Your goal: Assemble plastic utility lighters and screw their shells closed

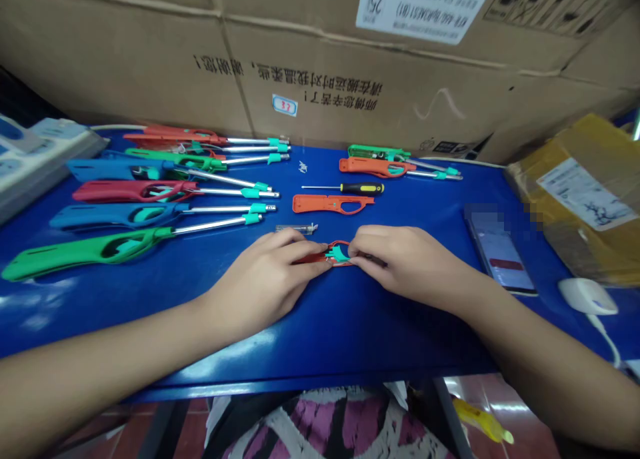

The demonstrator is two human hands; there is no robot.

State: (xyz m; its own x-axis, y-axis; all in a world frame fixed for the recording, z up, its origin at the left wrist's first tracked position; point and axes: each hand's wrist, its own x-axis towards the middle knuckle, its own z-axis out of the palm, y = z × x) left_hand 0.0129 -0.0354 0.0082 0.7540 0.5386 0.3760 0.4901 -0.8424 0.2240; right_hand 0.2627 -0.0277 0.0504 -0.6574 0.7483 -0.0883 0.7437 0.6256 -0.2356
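At the middle of the blue table lies an orange lighter half-shell (345,264), open side up, partly covered by fingers. A teal trigger piece (338,252) sits inside its loop. My left hand (265,272) pinches the shell's left part. My right hand (400,256) is closed at its right end, fingertips beside the teal piece; what lies under them is hidden. Just beyond my left fingers is a small clear fuel tank (296,229). Farther back are a matching orange half-shell (320,204) and a screwdriver (356,188) with a black-and-yellow handle.
Several long-nosed lighters (120,216) in green, blue and red lie at the left; more lighters (373,166) lie at the back. Small screws (303,167) sit there too. A cardboard box (165,66) walls the rear. A phone (500,249) and white charger (587,295) are at right.
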